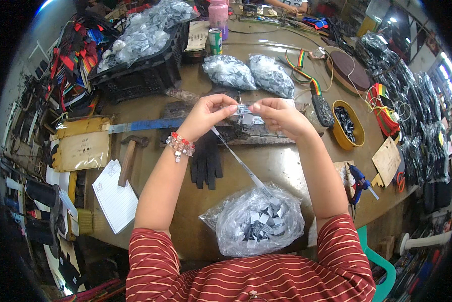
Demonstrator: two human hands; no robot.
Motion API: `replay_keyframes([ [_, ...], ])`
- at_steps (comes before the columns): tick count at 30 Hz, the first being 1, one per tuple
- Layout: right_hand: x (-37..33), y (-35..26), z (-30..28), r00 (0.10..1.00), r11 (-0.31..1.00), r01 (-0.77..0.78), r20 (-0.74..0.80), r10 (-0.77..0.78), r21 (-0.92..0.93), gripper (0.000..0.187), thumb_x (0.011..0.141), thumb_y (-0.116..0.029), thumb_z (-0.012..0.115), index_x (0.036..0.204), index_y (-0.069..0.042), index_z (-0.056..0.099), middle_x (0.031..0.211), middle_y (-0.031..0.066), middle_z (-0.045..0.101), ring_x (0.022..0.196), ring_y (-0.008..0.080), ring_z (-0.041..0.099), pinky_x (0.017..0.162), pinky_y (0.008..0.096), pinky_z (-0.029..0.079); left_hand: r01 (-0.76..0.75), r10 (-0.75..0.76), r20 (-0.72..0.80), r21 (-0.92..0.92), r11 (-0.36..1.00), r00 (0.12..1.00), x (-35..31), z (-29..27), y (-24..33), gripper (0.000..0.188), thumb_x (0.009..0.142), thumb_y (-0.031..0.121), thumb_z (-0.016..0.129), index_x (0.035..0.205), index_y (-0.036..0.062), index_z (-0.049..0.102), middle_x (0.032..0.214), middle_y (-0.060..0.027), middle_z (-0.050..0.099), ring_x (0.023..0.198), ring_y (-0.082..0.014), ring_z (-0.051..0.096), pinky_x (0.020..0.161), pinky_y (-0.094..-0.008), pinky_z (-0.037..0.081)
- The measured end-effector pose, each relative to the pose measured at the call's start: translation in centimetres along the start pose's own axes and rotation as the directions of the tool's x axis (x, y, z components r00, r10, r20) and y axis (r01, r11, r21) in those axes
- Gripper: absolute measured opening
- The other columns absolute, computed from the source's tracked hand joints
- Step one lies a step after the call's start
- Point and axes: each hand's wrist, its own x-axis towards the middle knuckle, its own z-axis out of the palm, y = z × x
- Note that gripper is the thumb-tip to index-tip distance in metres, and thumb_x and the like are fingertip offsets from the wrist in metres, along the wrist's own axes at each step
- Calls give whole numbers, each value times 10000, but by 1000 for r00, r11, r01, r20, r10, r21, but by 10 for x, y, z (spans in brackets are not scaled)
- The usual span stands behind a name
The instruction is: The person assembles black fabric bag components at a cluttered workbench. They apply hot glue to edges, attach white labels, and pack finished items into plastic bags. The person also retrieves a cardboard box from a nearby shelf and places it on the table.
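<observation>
Above the middle of the workbench, my left hand (pixel 208 116) pinches a narrow printed label strip (pixel 243 109) between thumb and finger. My right hand (pixel 281 119) is closed in a pinch at the strip's other side, close to the left fingertips. A long, thin pale ribbon (pixel 240 162) trails from below my left hand to an open clear plastic bag (pixel 223 239) near my body. Inside the bag lie many small cut labels (pixel 263 221), white and dark. Beneath my left wrist are dark strips (pixel 206 161) on the bench.
To the left are a hammer (pixel 127 163), lined paper (pixel 114 199) and a black crate (pixel 135 80) of bagged pieces. Two filled bags (pixel 228 71) stand beyond my hands. On the right are a yellow oval tub (pixel 355 126), a blue glue gun (pixel 357 177) and a brown round disc (pixel 347 71).
</observation>
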Motion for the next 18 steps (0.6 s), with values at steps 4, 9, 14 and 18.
replay_keyframes([
  [4, 5, -4, 6, 999, 995, 17, 37, -21, 101, 319, 886, -367, 583, 982, -64, 606, 616, -106, 345, 526, 9, 276, 456, 195, 202, -74, 72, 22, 92, 993, 997, 6, 4, -4, 159, 854, 164, 638, 907, 15, 638, 842, 23, 617, 777, -42, 529, 720, -214, 424],
  [9, 15, -3, -3, 999, 988, 15, -41, -22, -152, 216, 835, -278, 651, 841, -62, 637, 643, -78, 474, 535, 15, 339, 454, 188, 225, -53, 74, -89, 213, 976, 993, 11, -3, -14, 169, 848, 175, 646, 870, 7, 646, 800, 27, 619, 712, -42, 529, 664, -213, 427],
  [14, 31, 21, -10, 982, 994, -42, -185, 23, -97, 162, 824, -204, 673, 817, -50, 623, 610, -79, 452, 475, 6, 294, 419, 189, 184, 113, -15, -253, 378, 919, 967, 12, -6, -32, 202, 832, 195, 664, 838, -7, 660, 726, 13, 628, 683, -43, 535, 640, -219, 427],
  [18, 42, 43, -10, 970, 1000, 5, -241, -5, 1, 171, 805, -206, 693, 814, -45, 639, 618, -68, 487, 462, 8, 301, 411, 191, 203, 129, 22, -330, 429, 894, 944, 13, -4, -43, 222, 819, 206, 673, 856, -13, 668, 731, -19, 652, 662, -66, 558, 618, -232, 433],
])
